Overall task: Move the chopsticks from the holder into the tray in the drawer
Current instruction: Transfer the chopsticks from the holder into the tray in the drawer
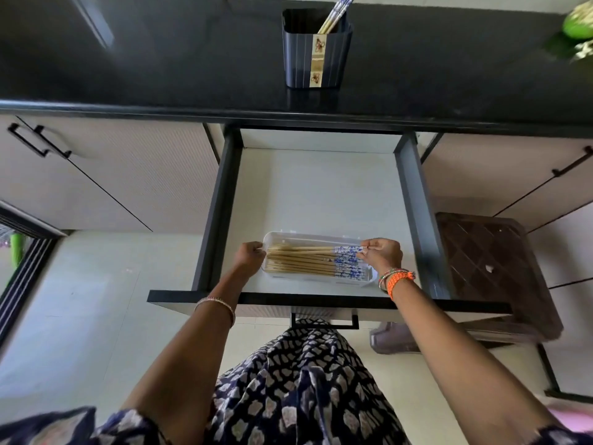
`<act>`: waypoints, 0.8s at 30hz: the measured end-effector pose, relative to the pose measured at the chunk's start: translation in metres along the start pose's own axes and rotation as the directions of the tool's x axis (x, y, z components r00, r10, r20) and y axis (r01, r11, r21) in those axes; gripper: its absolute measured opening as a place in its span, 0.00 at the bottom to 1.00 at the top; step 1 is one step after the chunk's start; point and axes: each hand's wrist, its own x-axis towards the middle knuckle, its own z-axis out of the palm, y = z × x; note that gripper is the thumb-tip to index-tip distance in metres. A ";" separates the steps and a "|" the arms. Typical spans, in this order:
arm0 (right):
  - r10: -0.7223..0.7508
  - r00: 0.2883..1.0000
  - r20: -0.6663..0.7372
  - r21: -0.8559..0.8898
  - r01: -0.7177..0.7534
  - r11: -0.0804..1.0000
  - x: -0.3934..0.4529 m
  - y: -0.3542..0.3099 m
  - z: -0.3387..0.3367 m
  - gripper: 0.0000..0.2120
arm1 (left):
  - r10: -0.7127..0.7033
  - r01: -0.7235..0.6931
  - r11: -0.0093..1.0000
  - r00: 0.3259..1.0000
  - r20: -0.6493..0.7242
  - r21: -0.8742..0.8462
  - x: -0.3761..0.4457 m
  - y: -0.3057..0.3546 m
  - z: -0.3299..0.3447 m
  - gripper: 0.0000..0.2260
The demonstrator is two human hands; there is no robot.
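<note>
A clear plastic tray lies near the front of the open drawer. Several wooden chopsticks with blue-and-white ends lie lengthwise in it. My left hand pinches the plain tips at the tray's left end. My right hand pinches the patterned ends of the top chopsticks at the right end. A dark blue holder stands on the black counter behind the drawer, with a few chopsticks leaning out of it.
The black countertop runs across the top. Cabinet doors with black handles flank the drawer. A brown stool stands at the right of the drawer. A green object sits at the counter's far right.
</note>
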 end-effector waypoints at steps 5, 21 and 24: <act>-0.209 0.974 0.085 -0.430 0.225 0.874 0.001 0.005 0.008 0.13 | 0.000 0.000 1.000 1.000 0.009 -0.012 -0.002 0.004 0.000 0.15; -0.476 0.868 0.144 -0.460 0.484 0.744 0.037 -0.156 -0.003 0.15 | 0.117 -0.244 0.848 0.952 -0.283 -0.471 0.022 0.112 -0.027 0.10; -0.617 0.783 0.076 -0.316 0.606 0.730 0.065 -0.236 -0.008 0.12 | 0.286 -0.398 0.798 0.911 -0.297 -0.452 0.039 0.184 -0.049 0.10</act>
